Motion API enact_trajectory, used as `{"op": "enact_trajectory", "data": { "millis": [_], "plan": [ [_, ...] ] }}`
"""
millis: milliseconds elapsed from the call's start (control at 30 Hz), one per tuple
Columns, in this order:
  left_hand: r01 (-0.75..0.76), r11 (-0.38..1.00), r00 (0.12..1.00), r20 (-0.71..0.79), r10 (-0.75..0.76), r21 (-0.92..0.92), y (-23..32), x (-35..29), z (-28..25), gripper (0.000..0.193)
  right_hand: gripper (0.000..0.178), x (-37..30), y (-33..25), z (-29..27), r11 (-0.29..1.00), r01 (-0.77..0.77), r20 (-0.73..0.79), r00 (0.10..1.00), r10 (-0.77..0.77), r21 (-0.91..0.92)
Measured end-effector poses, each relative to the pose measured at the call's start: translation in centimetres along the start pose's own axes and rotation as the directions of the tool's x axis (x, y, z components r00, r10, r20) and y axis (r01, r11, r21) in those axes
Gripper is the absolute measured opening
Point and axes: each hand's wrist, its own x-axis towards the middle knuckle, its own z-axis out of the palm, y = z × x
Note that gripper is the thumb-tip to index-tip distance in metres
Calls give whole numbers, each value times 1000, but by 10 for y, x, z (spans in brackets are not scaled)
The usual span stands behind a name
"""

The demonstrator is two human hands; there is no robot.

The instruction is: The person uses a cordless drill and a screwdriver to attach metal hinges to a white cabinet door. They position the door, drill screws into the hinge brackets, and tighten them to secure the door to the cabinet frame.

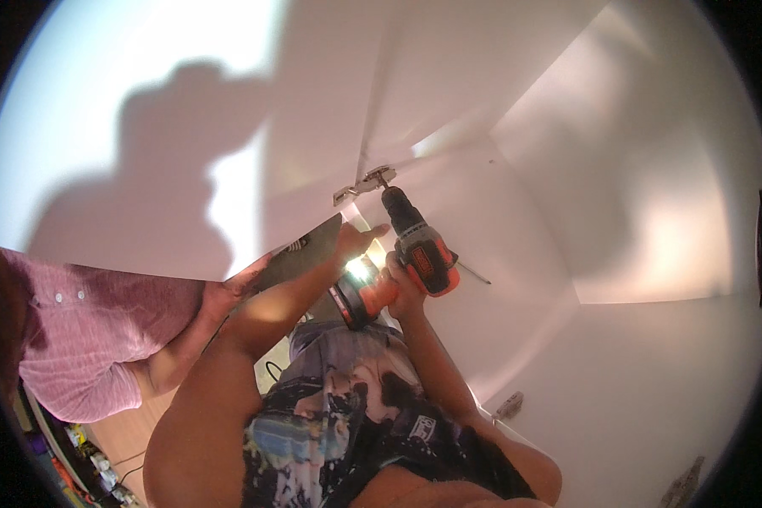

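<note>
My right hand (408,292) is wrapped round the grip of an orange-and-black cordless drill (423,250). The drill points up and away, its bit meeting a metal cabinet hinge (376,178) at the edge of a white door panel (313,161). Just below the hinge, my left hand (356,243) is beside the drill's chuck, one finger stretched toward it; its other fingers are partly hidden. A bright light (361,269) shines between my hands. Behind the drill, a thin metal rod (474,271) sticks out against the white panel.
White cabinet walls (652,203) enclose the right side. More metal hinge pieces (508,405) sit on the lower right panel edge. At left, another person in a pink shirt (102,330) stands with a hand (220,296) at the door panel's lower edge. Assorted items (93,461) lie at lower left.
</note>
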Motion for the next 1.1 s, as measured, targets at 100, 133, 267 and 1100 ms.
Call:
{"op": "enact_trajectory", "data": {
  "millis": [100,133,267,1100],
  "plan": [
    [283,850,914,144,-380,445,28,-8,-26,66,27,-6,-16,7,999,-26,-72,997,29,40],
    [43,725,900,288,-327,688,6,8,-46,72,31,-10,-23,8,999,-45,-85,995,47,30],
    [-416,532,889,453,67,738,135,-26,-20,48,44,-37,-69,-16,987,38,-31,999,-33,156],
    [59,861,941,316,121,-505,162,46,150,8,50,-68,-122,-48,887,193,-158,978,-139,419]
  ]
}}
